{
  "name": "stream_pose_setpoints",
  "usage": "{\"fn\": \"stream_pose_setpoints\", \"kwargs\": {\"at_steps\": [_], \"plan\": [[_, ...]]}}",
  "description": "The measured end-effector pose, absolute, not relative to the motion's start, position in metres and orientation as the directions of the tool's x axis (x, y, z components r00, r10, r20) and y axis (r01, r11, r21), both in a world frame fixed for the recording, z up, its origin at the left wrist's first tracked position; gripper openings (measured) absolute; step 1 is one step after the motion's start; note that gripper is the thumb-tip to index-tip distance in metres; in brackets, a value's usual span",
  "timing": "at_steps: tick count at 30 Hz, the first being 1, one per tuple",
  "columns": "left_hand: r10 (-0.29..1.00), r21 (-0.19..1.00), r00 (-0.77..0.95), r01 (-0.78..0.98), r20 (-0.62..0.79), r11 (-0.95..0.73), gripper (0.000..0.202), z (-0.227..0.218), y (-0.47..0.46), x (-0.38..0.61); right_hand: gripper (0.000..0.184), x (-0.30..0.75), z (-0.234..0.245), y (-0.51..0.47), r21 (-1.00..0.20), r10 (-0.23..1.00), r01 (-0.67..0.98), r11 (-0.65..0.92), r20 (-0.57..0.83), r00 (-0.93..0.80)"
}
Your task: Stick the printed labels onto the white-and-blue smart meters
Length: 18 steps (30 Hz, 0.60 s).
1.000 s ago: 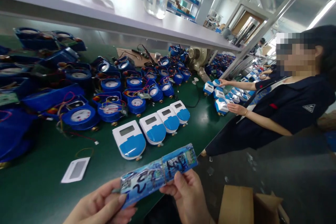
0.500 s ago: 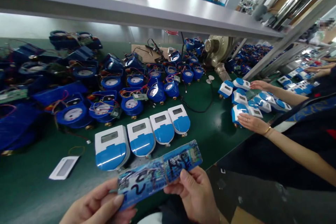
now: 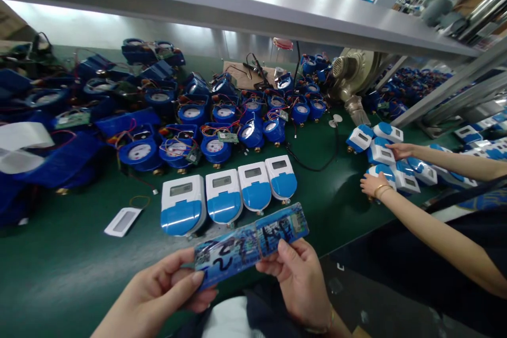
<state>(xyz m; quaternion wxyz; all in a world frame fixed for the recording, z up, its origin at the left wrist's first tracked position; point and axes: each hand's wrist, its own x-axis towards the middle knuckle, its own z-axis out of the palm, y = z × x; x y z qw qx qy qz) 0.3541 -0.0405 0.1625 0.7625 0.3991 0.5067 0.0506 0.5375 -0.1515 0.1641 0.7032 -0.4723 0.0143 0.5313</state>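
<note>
Head view: the left hand (image 3: 158, 288) and right hand (image 3: 299, 277) grip the marked blue strip (image 3: 251, 245) near its ends, at six o'clock above the bench (image 3: 75, 266). The co-worker's head, visible a second ago, is out of frame; the co-worker's hands (image 3: 374, 185) touch white-and-blue meters (image 3: 381, 154) at three o'clock.

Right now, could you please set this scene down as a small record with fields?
Left hand: holds one end of the blue strip
Right hand: holds it nearer the other end
Strip: handwritten on in black
Beyond strip: row of four blue-and-white units
Left of row: small white panel
Co-worker's hands: on similar units
</note>
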Motion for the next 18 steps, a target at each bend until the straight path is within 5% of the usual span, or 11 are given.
{"fn": "stream_pose_setpoints", "kwargs": {"at_steps": [7, 11, 18], "plan": [[0.519, 0.686, 0.496, 0.247, -0.696, 0.684, 0.039, 0.173, -0.047, 0.339, 0.015, 0.527, 0.171, -0.155, -0.756, 0.808, -0.653, -0.043, -0.411, 0.423], [0.590, 0.782, 0.528, 0.290, -0.611, 0.552, 0.034, 0.176, -0.053, 0.322, 0.014, 0.521, 0.178, -0.157, -0.822, 0.859, -0.568, -0.031, -0.313, 0.405], [0.565, 0.749, 0.587, 0.111, -0.580, 0.653, 0.037, 0.188, -0.062, 0.314, 0.015, 0.511, 0.200, -0.155, -0.767, 0.884, -0.637, -0.073, -0.346, 0.314]]}}
